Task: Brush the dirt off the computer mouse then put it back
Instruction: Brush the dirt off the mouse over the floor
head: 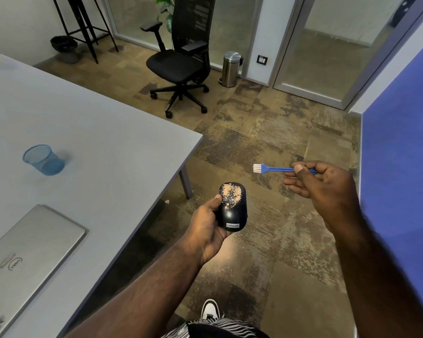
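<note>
My left hand [206,224] is clamped round the mouse [233,208] off the desk [108,132] edge — dirt at its 12 o'clock end — while my right hand [320,181] pinches the brush [274,168], bristles at 2 o'clock from it, apart.

A white "Lenovo" label sits on the near end of the black computer mouse [233,209] — a "Dell" logo marks the closed silver laptop [27,259] at the table's near-left edge.

My arms are bare to the elbow, no sleeves showing. I wear a black-and-white zebra-striped garment [213,328] and a white sneaker [210,309] with black trim.
</note>
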`<move>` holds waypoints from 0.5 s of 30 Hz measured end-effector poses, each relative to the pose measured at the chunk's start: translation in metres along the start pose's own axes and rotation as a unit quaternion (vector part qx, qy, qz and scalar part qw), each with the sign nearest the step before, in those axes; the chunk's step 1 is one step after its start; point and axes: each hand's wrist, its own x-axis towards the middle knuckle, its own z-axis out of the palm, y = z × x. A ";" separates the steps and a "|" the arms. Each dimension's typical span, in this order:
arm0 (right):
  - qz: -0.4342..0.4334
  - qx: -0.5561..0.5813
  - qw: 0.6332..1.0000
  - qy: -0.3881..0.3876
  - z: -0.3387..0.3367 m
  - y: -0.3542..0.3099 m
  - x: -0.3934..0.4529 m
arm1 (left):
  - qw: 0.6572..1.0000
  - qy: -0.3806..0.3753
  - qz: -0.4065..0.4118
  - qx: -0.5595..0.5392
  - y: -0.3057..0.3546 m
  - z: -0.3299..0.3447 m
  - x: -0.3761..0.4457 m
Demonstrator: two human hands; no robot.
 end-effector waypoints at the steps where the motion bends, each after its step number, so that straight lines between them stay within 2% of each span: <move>1: 0.008 0.020 1.000 -0.013 -0.002 -0.001 -0.002 | 1.000 -0.005 -0.001 -0.006 0.001 0.000 -0.001; 7: 0.027 0.042 0.996 -0.078 -0.012 -0.002 -0.015 | 0.999 -0.035 -0.012 -0.022 0.002 0.003 -0.007; 15: 0.025 0.008 0.994 -0.107 -0.003 0.011 -0.038 | 0.998 -0.027 -0.031 -0.038 0.000 0.003 -0.007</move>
